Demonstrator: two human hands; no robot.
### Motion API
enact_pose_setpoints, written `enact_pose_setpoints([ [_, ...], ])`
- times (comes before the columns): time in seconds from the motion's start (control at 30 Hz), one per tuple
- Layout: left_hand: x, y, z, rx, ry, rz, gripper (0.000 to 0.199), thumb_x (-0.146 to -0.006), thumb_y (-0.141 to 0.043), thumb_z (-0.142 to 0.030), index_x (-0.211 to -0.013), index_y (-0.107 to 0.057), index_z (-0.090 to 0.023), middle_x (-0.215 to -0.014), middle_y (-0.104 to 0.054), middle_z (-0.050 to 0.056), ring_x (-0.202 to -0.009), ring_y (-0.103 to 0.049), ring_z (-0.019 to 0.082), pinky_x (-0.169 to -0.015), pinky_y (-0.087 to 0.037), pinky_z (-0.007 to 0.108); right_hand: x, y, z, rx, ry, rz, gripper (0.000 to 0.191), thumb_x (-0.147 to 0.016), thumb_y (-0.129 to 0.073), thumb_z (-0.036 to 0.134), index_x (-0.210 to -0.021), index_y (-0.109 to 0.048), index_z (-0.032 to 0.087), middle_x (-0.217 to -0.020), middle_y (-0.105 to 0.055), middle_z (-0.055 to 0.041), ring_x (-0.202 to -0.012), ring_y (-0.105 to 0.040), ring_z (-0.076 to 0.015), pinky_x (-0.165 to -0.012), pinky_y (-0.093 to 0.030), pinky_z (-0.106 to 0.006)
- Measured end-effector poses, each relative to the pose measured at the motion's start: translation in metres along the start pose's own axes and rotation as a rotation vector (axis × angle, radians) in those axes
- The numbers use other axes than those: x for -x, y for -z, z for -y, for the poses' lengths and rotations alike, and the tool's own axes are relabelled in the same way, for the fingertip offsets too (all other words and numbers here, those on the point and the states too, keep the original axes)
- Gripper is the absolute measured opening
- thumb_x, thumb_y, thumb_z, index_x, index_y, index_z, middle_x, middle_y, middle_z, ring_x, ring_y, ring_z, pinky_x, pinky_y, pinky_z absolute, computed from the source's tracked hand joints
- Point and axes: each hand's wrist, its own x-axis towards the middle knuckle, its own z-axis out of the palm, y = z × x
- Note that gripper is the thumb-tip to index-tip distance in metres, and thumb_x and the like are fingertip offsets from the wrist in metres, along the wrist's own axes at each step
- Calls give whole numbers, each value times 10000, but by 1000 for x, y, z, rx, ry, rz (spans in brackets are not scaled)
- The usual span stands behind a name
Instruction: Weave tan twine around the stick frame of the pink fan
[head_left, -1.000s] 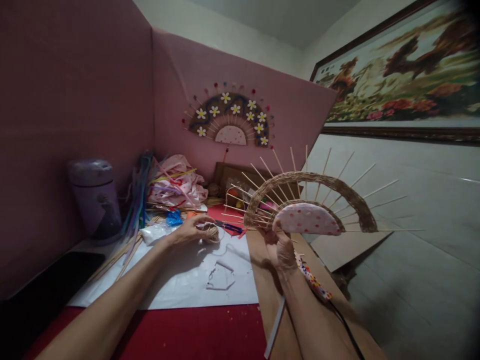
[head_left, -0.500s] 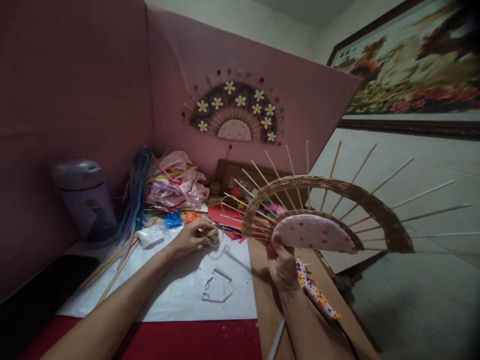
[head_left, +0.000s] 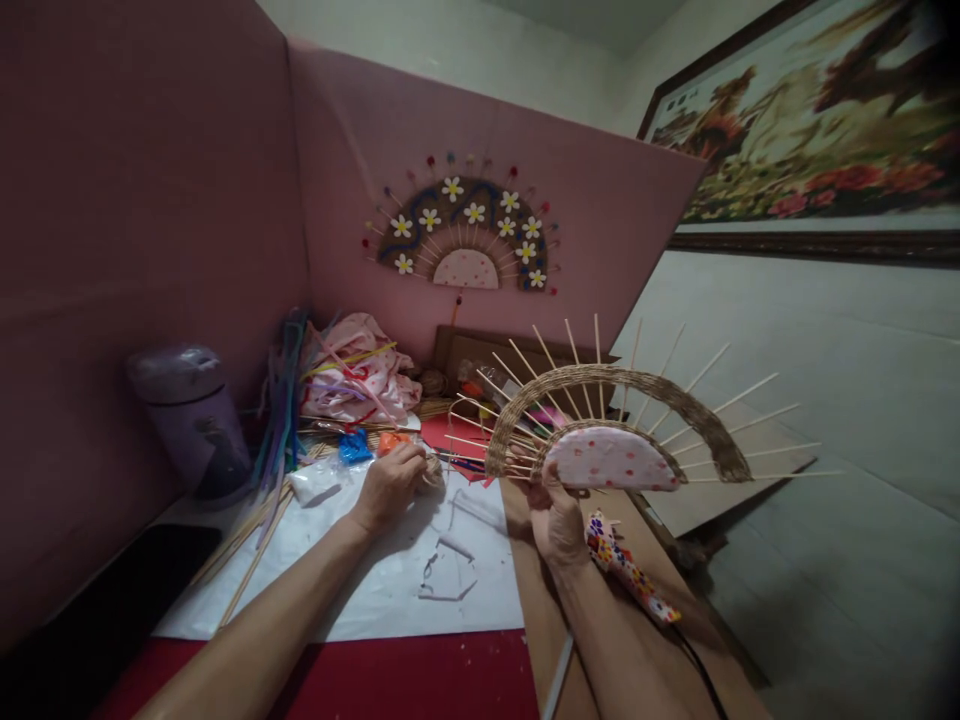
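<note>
My right hand (head_left: 559, 525) grips a half-round fan frame (head_left: 611, 460) by the lower left part of its pink dotted base, thumb in front. Thin sticks spread out from the base, and a woven brown twine band (head_left: 592, 374) arches across them. My left hand (head_left: 391, 485) is closed around a small ball of twine (head_left: 433, 470) over the white sheet, its fingers partly hiding the ball. A strand of twine loops up from near the ball toward the frame's left sticks. Behind, a finished-looking fan (head_left: 465, 225) with white flowers hangs on the pink panel.
A purple tumbler (head_left: 191, 420), ribbon-like strips (head_left: 279, 400) and bunched pink cloth (head_left: 360, 365) stand at the left and back. Blue (head_left: 354, 446) and orange (head_left: 392, 441) packets lie beyond my left hand. A flower-patterned tool (head_left: 630, 568) with a black cord rests on the brown board (head_left: 525, 570).
The fan frame has turned, so its right side looks shorter and farther away. My left fingers have closed further over the twine ball. The whole view has shifted slightly.
</note>
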Motion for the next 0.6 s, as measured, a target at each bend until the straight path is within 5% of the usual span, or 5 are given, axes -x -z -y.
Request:
enact_pose_setpoints([
  [0.3,3,-1,0,264,261,-30,195,-800,-430,-211,-625,-514,-207,-638,-545,40,-611,-489,183,-594,-381,344,-12,-7,8,-36,-64,38,436,-682,-725,341,-1085,-614,221,-897,-722,-29,-773,-685,-198,-820,-521,-428],
  [0.6,-18,18,-8,686,488,-270,246,-755,-532,-405,-649,-549,-183,-668,-571,15,-660,-538,157,-652,-443,303,-9,15,1,-125,-149,52,367,-680,-721,326,-1027,-633,243,-953,-713,-32,-926,-658,-218,-852,-509,-437],
])
